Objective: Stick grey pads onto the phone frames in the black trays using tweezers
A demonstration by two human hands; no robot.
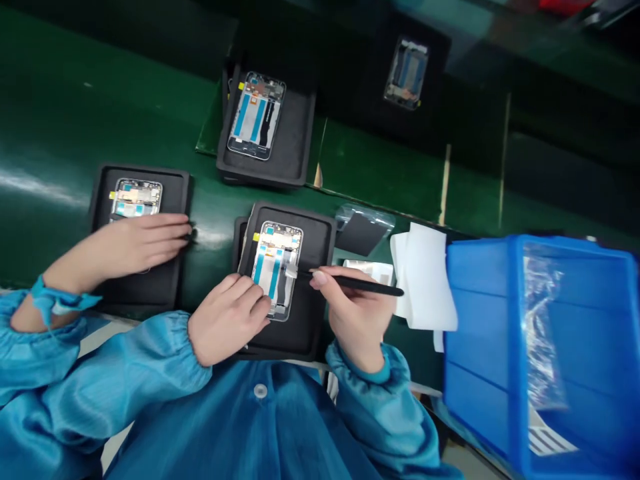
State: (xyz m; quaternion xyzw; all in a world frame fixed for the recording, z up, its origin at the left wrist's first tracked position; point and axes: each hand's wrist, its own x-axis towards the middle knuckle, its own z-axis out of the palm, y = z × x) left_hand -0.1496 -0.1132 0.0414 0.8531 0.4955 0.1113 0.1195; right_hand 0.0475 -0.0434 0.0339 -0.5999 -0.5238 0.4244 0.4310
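An opened phone [270, 267] with its circuit board and blue strips bare lies in a black tray [313, 320] in front of me. My left hand [230, 320] is closed at the phone's lower left edge, its fingers curled and pressed together on it; the fingertips are partly hidden. Between the thumb and fingers of my right hand [360, 313] is a thin black-handled brush [373, 285]. Its pale tip touches or hovers just over the right side of the phone; I cannot tell which.
At left, a co-worker's hand [137, 247] covers part of another opened phone [139, 193] in a tray. Further trays with opened phones [257, 115] stand at the back. To my right are white papers [425, 277], a dark sheet [363, 233] and a blue bin [477, 347] holding clear plastic.
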